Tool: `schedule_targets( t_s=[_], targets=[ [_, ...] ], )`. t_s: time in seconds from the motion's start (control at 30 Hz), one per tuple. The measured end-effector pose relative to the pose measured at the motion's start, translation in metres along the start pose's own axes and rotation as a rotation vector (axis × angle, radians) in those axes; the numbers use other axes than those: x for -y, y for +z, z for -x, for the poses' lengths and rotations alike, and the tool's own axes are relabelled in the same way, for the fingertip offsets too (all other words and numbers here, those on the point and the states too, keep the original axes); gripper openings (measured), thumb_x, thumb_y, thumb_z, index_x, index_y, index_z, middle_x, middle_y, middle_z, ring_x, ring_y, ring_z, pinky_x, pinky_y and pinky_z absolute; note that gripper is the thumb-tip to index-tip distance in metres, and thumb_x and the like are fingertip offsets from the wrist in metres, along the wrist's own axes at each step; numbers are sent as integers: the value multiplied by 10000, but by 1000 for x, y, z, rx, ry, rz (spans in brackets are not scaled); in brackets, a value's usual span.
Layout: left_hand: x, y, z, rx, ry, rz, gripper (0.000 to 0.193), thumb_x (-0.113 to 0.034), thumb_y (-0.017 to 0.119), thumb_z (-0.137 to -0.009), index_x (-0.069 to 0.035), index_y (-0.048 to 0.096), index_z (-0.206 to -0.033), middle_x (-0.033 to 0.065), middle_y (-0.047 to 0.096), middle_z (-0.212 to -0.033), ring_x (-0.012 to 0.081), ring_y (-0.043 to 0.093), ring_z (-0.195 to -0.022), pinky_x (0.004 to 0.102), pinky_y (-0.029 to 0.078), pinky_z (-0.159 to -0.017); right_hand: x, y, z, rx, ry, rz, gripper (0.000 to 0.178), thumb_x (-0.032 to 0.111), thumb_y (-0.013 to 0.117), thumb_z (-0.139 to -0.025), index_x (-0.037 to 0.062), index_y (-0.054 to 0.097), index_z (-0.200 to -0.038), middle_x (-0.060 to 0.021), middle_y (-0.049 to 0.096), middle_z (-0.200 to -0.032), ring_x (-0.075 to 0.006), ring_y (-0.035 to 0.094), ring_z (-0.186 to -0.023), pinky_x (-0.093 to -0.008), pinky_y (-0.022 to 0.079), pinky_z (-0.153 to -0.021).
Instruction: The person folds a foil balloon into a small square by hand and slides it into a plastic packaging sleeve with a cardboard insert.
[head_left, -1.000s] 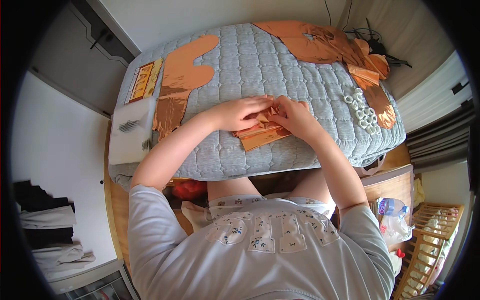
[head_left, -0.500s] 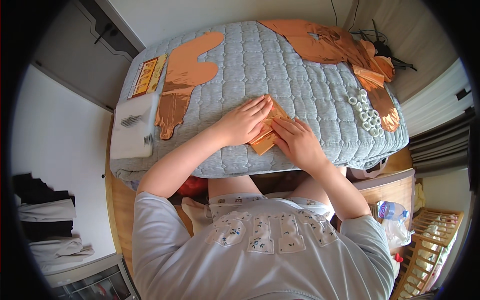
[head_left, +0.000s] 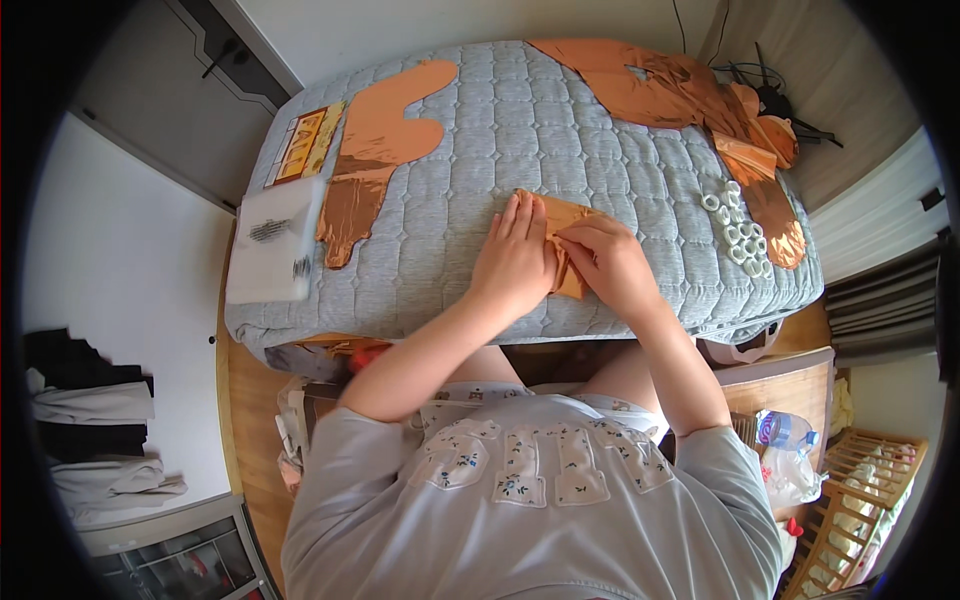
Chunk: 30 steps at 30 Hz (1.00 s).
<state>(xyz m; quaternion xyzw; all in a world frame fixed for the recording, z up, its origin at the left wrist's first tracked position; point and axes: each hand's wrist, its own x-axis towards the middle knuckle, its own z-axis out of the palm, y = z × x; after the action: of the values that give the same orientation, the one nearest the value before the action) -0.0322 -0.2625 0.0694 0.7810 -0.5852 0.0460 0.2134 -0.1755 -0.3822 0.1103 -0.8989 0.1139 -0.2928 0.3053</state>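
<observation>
On the grey quilted mattress [head_left: 490, 120] lies a copper-coloured foil balloon [head_left: 562, 213], flat and folded into a small packet. My left hand [head_left: 515, 260] presses on its left part, fingers stretched out flat. With bent fingers, my right hand [head_left: 615, 262] pinches the foil at the packet's middle; its fingertips are partly hidden. Further left is a flat foil balloon [head_left: 385, 120] with rounded lobes. More copper foil balloons [head_left: 640, 85] lie crumpled and overlapping at the far right.
Several small white rings [head_left: 745, 240] are grouped on the right of the mattress. At the left rest a translucent white plastic packet [head_left: 265, 275] and a yellow printed card [head_left: 303, 148]. A plastic bottle [head_left: 785, 432] and a wooden rack [head_left: 865, 490] stand lower right.
My left hand has turned fingers-forward and shifted right and nearer on the packet. The right hand's fingers have curled into a pinch on the foil. The whole view has shifted slightly.
</observation>
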Motion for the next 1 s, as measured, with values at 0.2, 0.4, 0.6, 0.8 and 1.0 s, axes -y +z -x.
schedule_targets(
  t_s=[0.2, 0.4, 0.6, 0.8, 1.0],
  targets=[
    [-13, 8, 0, -20, -94, -60, 654, -261, 535, -984, 110, 402, -1506, 277, 425, -1574, 393, 331, -1525, 518, 314, -1226, -13, -2, -5, 37, -36, 34, 146, 77, 777, -823, -13, 768, -938, -153, 744, -955, -337, 703, -907, -408, 554, -861],
    [-8, -34, -21, 271, -37, -159, 659, -263, 560, -995, 52, 382, -1546, 243, 359, -1627, 364, 330, -1529, 510, 257, -1258, -19, -9, -8, 155, -49, 135, 184, 152, 792, -782, 31, 780, -920, -104, 751, -950, -301, 708, -898, -406, 546, -851],
    [37, -39, -54, 368, 622, -143, 615, -218, 576, -989, -104, 418, -1572, 95, 343, -1670, 298, 288, -1557, 519, 261, -1264, -8, -14, -10, 222, -15, 155, 275, 214, 838, -716, 59, 773, -934, -81, 740, -920, -295, 703, -881, -406, 532, -835],
    [56, -19, -50, 286, 662, 55, 571, -257, 550, -1026, -53, 443, -1549, 115, 381, -1646, 307, 341, -1531, 519, 297, -1242, -1, -21, -10, 296, 27, 160, 341, 232, 866, -709, 59, 768, -987, -66, 746, -953, -284, 696, -905, -398, 519, -857],
    [58, -10, -52, 191, 707, 98, 575, -275, 555, -1025, -41, 453, -1540, 138, 432, -1612, 326, 403, -1490, 493, 344, -1213, -16, -25, 3, 203, -157, 76, 302, 137, 823, -791, 57, 760, -1076, -94, 738, -1072, -297, 684, -1033, -414, 506, -984]
  ],
)
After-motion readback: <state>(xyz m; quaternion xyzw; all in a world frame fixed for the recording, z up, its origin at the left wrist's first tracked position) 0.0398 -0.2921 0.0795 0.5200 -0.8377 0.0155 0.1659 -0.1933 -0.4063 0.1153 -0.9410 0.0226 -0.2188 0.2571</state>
